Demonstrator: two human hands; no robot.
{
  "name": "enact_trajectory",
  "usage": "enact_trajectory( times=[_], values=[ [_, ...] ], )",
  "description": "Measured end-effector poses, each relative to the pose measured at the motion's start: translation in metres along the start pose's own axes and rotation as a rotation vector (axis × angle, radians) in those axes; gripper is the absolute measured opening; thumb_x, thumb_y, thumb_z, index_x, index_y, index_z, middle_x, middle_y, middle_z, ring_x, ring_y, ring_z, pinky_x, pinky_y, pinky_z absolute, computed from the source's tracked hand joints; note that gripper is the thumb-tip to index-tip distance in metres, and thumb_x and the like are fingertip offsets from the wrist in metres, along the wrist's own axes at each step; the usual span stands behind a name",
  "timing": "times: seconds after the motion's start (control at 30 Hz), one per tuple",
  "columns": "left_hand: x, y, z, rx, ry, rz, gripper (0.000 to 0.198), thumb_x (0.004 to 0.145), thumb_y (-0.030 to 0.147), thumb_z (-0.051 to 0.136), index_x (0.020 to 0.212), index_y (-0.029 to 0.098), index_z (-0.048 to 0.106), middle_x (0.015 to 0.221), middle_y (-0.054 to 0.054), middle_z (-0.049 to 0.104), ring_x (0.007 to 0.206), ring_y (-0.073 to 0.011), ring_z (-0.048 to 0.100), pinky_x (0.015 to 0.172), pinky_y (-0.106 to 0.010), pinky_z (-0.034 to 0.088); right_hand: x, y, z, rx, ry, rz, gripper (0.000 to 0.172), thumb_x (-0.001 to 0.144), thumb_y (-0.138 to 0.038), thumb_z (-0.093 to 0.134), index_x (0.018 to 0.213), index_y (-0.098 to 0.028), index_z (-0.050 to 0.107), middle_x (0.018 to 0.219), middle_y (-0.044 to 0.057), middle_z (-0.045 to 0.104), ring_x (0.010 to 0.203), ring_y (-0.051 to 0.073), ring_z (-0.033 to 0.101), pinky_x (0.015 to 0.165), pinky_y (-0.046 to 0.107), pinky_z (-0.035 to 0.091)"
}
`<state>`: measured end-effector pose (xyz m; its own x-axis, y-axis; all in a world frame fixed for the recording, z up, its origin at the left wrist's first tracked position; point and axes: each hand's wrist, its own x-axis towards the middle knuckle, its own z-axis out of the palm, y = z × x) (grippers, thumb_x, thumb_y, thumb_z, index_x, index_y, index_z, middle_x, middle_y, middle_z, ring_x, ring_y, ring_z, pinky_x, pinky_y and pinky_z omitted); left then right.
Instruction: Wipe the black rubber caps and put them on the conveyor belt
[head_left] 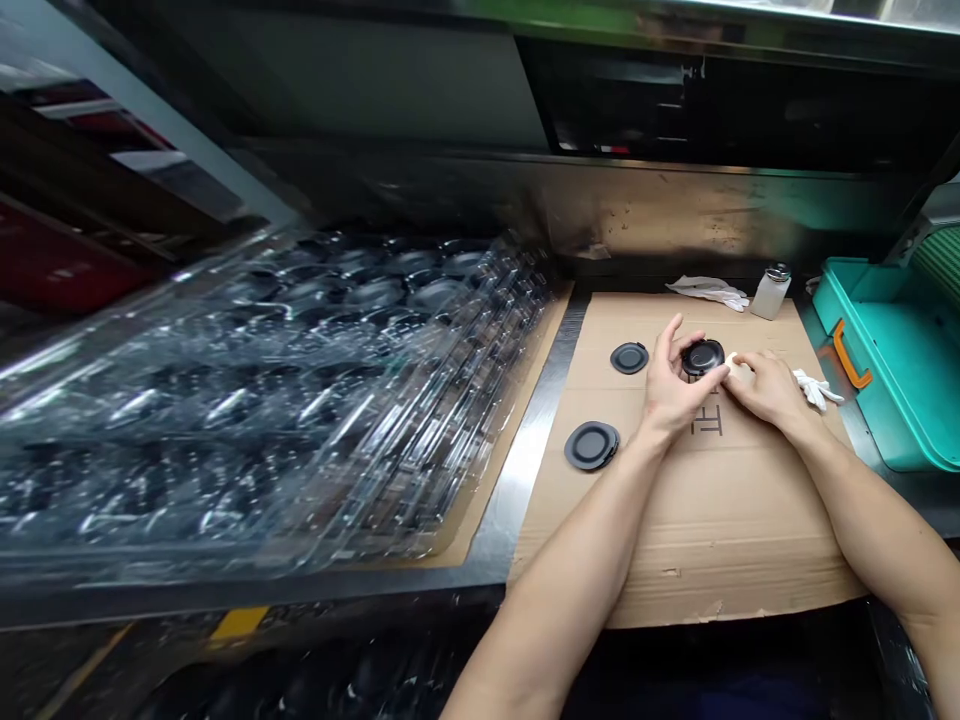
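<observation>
My left hand (673, 385) is closed round a small black round cap (703, 357), gripping it by the edge between thumb and fingers. Close against the cap's right side is my right hand (765, 388), its fingers pinched on a small white piece (731, 362) whose kind I cannot make out. To the left of my hands, a black oval cap (629, 357) lies flat on the cardboard sheet (720, 520). Nearer to my left forearm rests a larger black cap (592, 445) with a ring-shaped recess.
Stacked clear plastic trays (360, 400) with dark round parts fill the left side. A white glove (709, 291) and a small bottle with a metal top (770, 291) stand behind. At right are another white glove (817, 389) and a teal bin (877, 375) with an orange handle.
</observation>
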<state>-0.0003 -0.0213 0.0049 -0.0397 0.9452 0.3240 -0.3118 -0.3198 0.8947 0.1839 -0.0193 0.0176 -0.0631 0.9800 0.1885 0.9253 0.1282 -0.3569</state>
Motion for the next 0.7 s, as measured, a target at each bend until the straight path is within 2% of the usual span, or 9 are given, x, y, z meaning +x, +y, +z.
enact_trajectory(
  times=[0.1,0.17,0.23,0.33,0.4,0.47,0.5,0.6,0.7],
  values=[
    [-0.005,-0.006,-0.001,0.385,-0.044,0.326,0.088,0.081,0.040,0.087,0.156,0.030,0.042,0.143,-0.011,0.064,0.138,-0.0251,0.060,0.123,-0.041,0.043,-0.001,-0.001,0.002,-0.015,-0.006,-0.010,0.043,0.094,-0.051,0.060,0.126,-0.025,0.073,0.121,0.013,0.071,0.115,0.032,0.066,0.102,0.040,0.048],
    [-0.007,-0.008,-0.001,0.499,-0.045,0.405,0.080,0.086,0.041,0.083,0.154,0.029,0.043,0.144,-0.012,0.064,0.138,-0.0247,0.060,0.121,-0.041,0.045,0.000,0.000,0.003,-0.024,-0.009,-0.011,0.044,0.094,-0.052,0.059,0.126,-0.024,0.072,0.122,0.014,0.070,0.117,0.032,0.065,0.102,0.041,0.048],
    [-0.007,-0.007,-0.001,0.545,-0.032,0.406,0.066,0.087,0.044,0.081,0.143,0.025,0.052,0.141,-0.013,0.066,0.133,-0.0251,0.063,0.116,-0.040,0.049,0.001,0.002,0.003,-0.032,-0.011,-0.013,0.044,0.096,-0.053,0.058,0.125,-0.024,0.072,0.121,0.014,0.070,0.117,0.033,0.064,0.101,0.042,0.048],
    [0.002,0.005,-0.009,0.606,0.023,0.302,0.031,0.097,0.051,0.066,0.108,0.022,0.065,0.123,-0.011,0.073,0.115,-0.0234,0.071,0.103,-0.037,0.054,0.002,0.003,0.005,-0.029,0.002,-0.007,0.044,0.094,-0.054,0.060,0.124,-0.024,0.071,0.119,0.014,0.069,0.115,0.033,0.063,0.098,0.043,0.049],
    [0.014,0.017,-0.027,0.692,0.141,0.191,0.036,0.105,0.054,0.049,0.095,0.022,0.062,0.106,-0.009,0.074,0.102,-0.0221,0.071,0.097,-0.036,0.053,0.003,0.003,0.006,-0.022,0.008,-0.008,0.046,0.092,-0.055,0.062,0.124,-0.024,0.071,0.118,0.014,0.069,0.115,0.034,0.062,0.097,0.043,0.049],
    [0.031,0.027,-0.051,0.829,0.252,0.084,0.039,0.108,0.054,0.040,0.096,0.022,0.061,0.100,-0.009,0.073,0.101,-0.0234,0.070,0.096,-0.036,0.051,0.003,0.003,0.008,-0.020,0.005,-0.007,0.046,0.092,-0.054,0.062,0.126,-0.023,0.070,0.120,0.014,0.068,0.117,0.035,0.061,0.098,0.043,0.048],
    [0.040,0.030,-0.065,0.914,0.272,0.031,0.038,0.109,0.053,0.039,0.099,0.022,0.060,0.103,-0.010,0.072,0.104,-0.0247,0.069,0.097,-0.037,0.049,0.002,0.002,0.008,-0.021,0.001,-0.004,0.046,0.093,-0.053,0.061,0.127,-0.023,0.069,0.120,0.014,0.068,0.117,0.035,0.061,0.097,0.043,0.048],
    [0.061,0.029,-0.096,1.175,0.182,-0.150,0.031,0.109,0.044,0.038,0.107,0.021,0.059,0.114,-0.014,0.072,0.113,-0.0281,0.067,0.101,-0.038,0.046,0.001,0.000,0.009,-0.020,-0.015,0.010,0.045,0.094,-0.053,0.061,0.127,-0.023,0.069,0.119,0.014,0.067,0.116,0.035,0.061,0.095,0.043,0.048],
    [0.069,0.020,-0.106,1.357,0.023,-0.271,0.032,0.108,0.040,0.036,0.108,0.020,0.061,0.119,-0.018,0.073,0.117,-0.0304,0.067,0.102,-0.039,0.047,0.000,-0.001,0.011,-0.025,-0.018,0.014,0.044,0.095,-0.053,0.060,0.126,-0.023,0.069,0.118,0.014,0.067,0.113,0.035,0.062,0.093,0.043,0.048]
  ],
)
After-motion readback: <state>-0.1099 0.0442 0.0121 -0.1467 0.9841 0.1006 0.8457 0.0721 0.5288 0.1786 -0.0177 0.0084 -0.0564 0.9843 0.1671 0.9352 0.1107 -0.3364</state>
